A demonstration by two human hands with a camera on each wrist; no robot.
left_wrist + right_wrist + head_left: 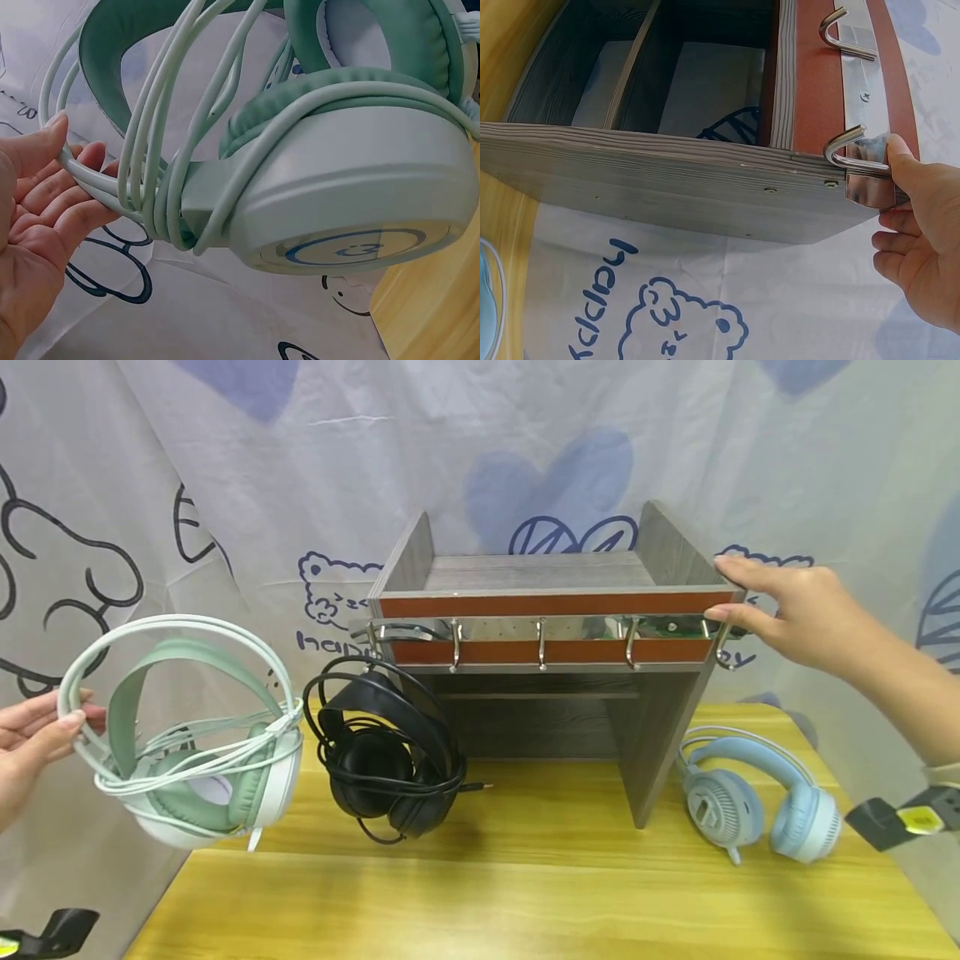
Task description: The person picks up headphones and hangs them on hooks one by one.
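At the far left of the head view, my left hand (30, 747) holds green-and-white headphones (273, 777) up by their thin headband tubes, thumb over the tubes. Their pale cable is wound across the ear cups; in the left wrist view a white ear cup (352, 187) faces the camera. My right hand (806, 610) grips the upper right front corner of a grey wooden shelf (660, 735). In the right wrist view, its thumb lies beside the end hook (847, 150) of the metal strip. Black headphones (371, 768), cable wrapped round them, hang at the strip's left end.
Light blue headphones (727, 810) lie on the yellow wooden table (525, 902), right of the shelf. Several metal hooks (542, 643) stick out from the shelf's front. A printed cloth (420, 460) hangs behind.
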